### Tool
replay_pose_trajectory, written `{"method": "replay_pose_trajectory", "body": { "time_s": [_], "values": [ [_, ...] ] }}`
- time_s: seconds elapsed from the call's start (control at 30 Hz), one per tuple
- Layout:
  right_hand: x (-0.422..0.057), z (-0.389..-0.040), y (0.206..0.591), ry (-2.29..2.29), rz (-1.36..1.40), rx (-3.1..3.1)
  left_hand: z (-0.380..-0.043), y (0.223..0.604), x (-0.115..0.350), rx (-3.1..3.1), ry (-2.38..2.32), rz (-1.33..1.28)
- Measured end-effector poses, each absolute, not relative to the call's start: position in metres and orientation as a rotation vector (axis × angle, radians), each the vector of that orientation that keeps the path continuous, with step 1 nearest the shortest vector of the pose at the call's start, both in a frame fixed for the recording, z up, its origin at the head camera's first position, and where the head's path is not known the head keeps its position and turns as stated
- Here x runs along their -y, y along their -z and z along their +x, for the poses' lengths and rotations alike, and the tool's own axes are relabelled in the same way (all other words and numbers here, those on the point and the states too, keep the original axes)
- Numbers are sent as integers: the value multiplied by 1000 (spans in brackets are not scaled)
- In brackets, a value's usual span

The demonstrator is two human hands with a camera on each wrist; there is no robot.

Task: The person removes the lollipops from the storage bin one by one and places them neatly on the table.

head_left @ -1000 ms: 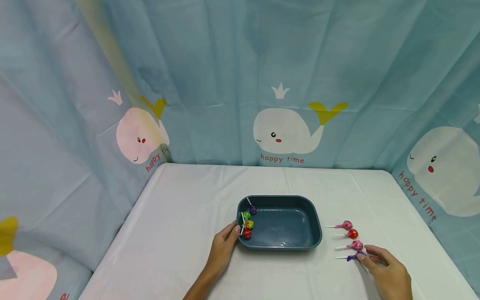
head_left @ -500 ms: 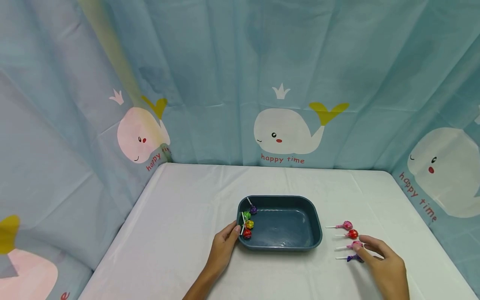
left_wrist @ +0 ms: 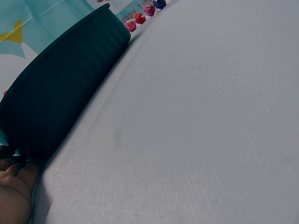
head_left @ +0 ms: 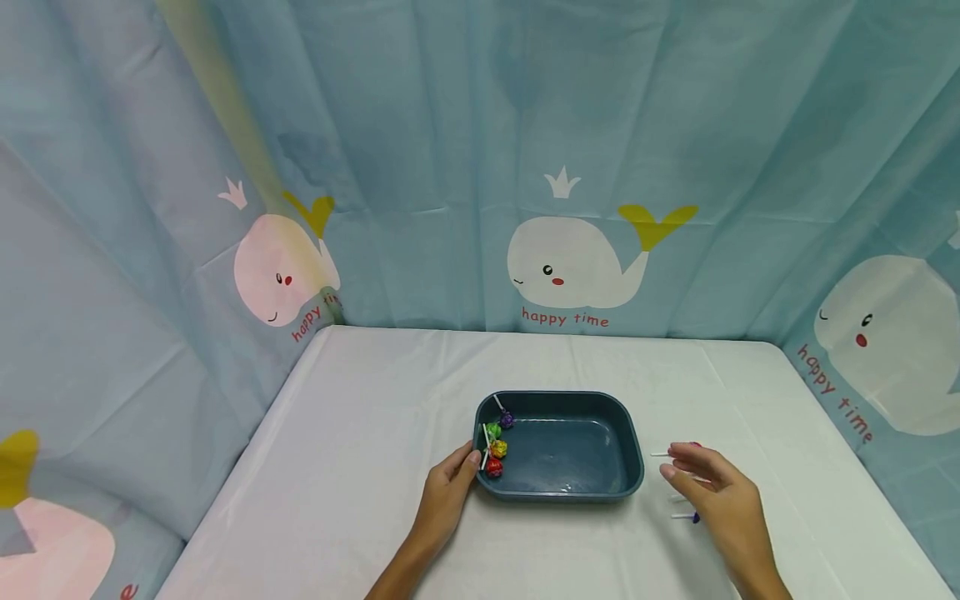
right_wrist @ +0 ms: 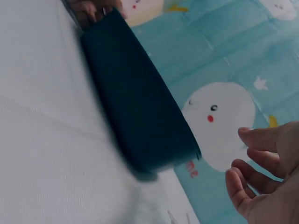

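Note:
A dark blue-green plastic tray sits on the white table. My left hand grips its left end, thumb over the rim. Inside that end lie several lollipops: a purple one, a green one, a yellow one and a red one. My right hand hovers over a row of lollipops right of the tray, thumb and fingers apart with nothing between them. It mostly hides the row in the head view. The left wrist view shows the row's pink lollipop, red lollipop and purple lollipop.
The white tablecloth spreads around the tray on all sides. Behind and beside the table hang blue curtains printed with whales. The table's right edge runs close beyond the lollipop row.
My right hand has moved up and left, from the purple lollipop past the pink one, toward the far end of the row. The left hand, tray and lollipops stay put.

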State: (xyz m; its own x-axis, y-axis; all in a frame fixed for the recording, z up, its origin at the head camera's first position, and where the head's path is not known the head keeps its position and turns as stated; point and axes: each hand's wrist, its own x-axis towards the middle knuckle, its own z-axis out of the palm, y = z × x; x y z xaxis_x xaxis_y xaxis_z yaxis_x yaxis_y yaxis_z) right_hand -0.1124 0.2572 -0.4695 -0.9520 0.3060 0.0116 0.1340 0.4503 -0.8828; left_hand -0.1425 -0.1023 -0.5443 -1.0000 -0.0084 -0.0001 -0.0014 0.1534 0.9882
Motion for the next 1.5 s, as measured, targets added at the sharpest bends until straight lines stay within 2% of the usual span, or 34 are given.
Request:
{"method": "replay_pose_trajectory", "body": {
  "time_s": [0.33,0.93,1.5],
  "values": [
    [-227,-126,466,-1666,-137,2492,-142,546,102,2375,2044,-17],
    [-174,-153,475,-1869,50,2492,-143,545,103,2374,2041,-21],
    [-141,-179,479,-1776,162,2626,-142,545,102,2360,2043,-13]
  ]
}}
